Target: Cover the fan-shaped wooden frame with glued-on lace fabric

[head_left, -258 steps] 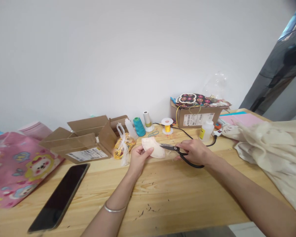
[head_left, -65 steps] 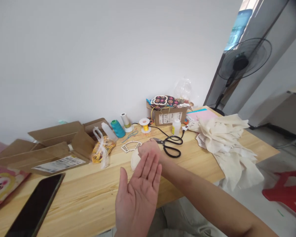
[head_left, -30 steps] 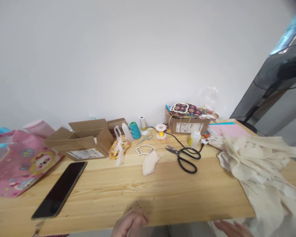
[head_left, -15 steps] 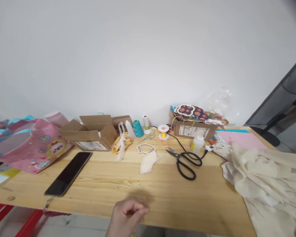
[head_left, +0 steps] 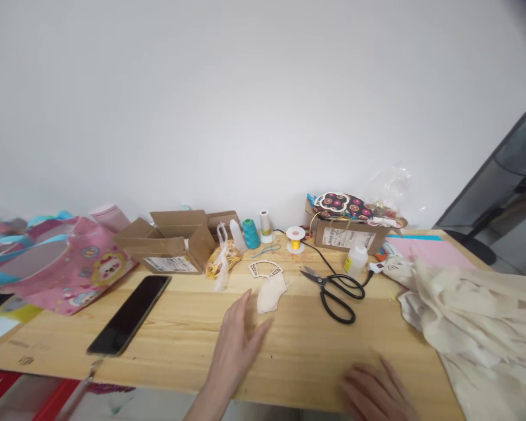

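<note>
The left hand (head_left: 233, 345) is spread wide, thumb well away from the fingers, over the near middle of the wooden table (head_left: 307, 351). Its fingertips are just to the left of a cream fabric piece (head_left: 272, 293) with a curved outline, and the thumb points toward that piece's near edge. The right hand (head_left: 377, 389) is at the near edge, farther right; it is blurred and partly cut off, so I cannot tell how wide its grip is.

The fabric piece lies flat in the middle of the table. At its far edge is a pale fretwork frame (head_left: 253, 269), also curved. To the right lie black-handled scissors (head_left: 322, 282), blades slightly parted and pointing far left.

Beyond these, from left to right, stand a teal thread cone (head_left: 251, 234), a white roll (head_left: 265, 225), a spool of yellow thread (head_left: 295, 240) and a bottle with a yellow label (head_left: 356, 259). On the left are a phone (head_left: 131, 316), a tied bag of yellow cord (head_left: 222, 260), an open cardboard box (head_left: 170, 257) and a pink bag (head_left: 92, 269). Cream cloth (head_left: 473, 327) is heaped on the right, hanging over the near edge.
</note>
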Tool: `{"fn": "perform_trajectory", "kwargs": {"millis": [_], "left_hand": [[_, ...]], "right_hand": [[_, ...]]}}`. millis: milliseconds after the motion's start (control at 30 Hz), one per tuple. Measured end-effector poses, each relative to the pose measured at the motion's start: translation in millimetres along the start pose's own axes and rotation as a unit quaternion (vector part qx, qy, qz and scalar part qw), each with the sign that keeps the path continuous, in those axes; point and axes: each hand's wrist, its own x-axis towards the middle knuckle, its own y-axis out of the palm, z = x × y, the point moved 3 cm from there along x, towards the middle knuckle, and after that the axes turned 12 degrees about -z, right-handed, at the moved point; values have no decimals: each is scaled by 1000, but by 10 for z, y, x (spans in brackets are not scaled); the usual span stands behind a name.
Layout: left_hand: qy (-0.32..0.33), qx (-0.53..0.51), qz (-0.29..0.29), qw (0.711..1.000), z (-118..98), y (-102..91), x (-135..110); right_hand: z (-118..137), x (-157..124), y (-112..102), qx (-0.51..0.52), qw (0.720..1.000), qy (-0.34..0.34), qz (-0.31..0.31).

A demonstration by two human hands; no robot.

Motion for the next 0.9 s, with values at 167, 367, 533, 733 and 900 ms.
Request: {"fn": "perform_trajectory", "kwargs": {"millis": [167, 367, 533, 733, 900], "left_hand": [[83, 89, 29, 992, -77, 342, 234], [51, 84, 62, 993, -49, 388, 234], [-25, 14, 73, 997, 139, 283, 238], [28, 8, 69, 997, 250, 257, 168], [53, -5, 56, 997, 291, 250, 119]], "right_hand": [[-102, 546, 410, 35, 971, 225, 70], [-304, 1057, 942, 40, 945, 284, 158], [-272, 1275, 1033, -15, 952, 268, 150], [-197, 1374, 1039, -18, 951, 259, 167], [-289, 1091, 686, 15, 947, 263, 186]]}}
